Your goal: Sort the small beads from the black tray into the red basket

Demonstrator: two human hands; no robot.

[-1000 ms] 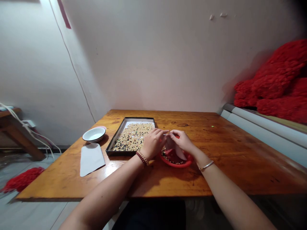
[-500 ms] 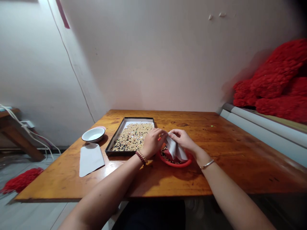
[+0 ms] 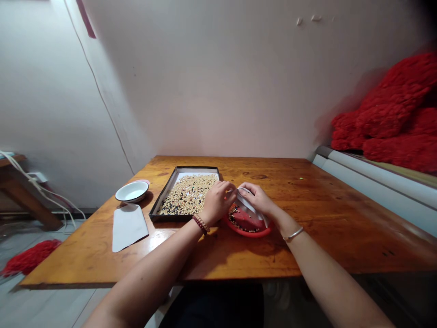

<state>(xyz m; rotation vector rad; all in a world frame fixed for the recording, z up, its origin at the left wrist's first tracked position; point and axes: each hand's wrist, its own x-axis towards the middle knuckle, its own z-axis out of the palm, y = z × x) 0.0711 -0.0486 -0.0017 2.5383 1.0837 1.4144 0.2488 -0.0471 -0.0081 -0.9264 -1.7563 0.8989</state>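
Note:
My right hand is closed on a folded white paper, which hangs at a slant over a red plastic basin. My left hand has its fingers curled in at the paper's upper left edge; the exact spot of its pinch is hard to see. Mixed beans, light and dark, lie along the left and near sides of the red basin. The hands and paper hide the basin's far side.
Left of my hands stands a black-edged tray spread with pale and black beans. Beyond my left forearm lie another flat white paper and a white enamel bowl. Red yarn-like bundles are heaped at the right.
The white paper has tilted up and right and looks narrower, so more of the red basin's inside shows. Both hands have stayed in nearly the same place.

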